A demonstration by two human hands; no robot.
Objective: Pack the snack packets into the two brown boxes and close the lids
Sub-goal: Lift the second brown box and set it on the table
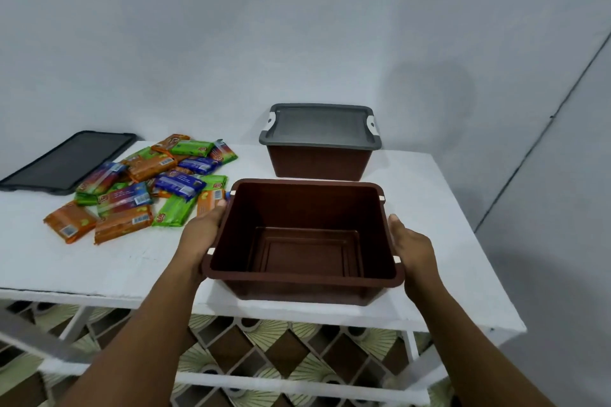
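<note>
Head view: my left hand (201, 238) and right hand (413, 251) grip the empty box (307, 205) by its sides. I should set it flat on the table (132, 261), near the packets (148, 188).

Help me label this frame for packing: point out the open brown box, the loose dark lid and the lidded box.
open brown box (307, 205): head view, inner back wall.
loose dark lid (66, 160): head view, middle of its flat panel.
lidded box (319, 163): head view, brown front wall.

Open box (304, 277): smooth brown plastic. Lid (320, 125): matt grey plastic. Snack packets (142, 185): glossy wrappers. Table (115, 261): matt white.
</note>
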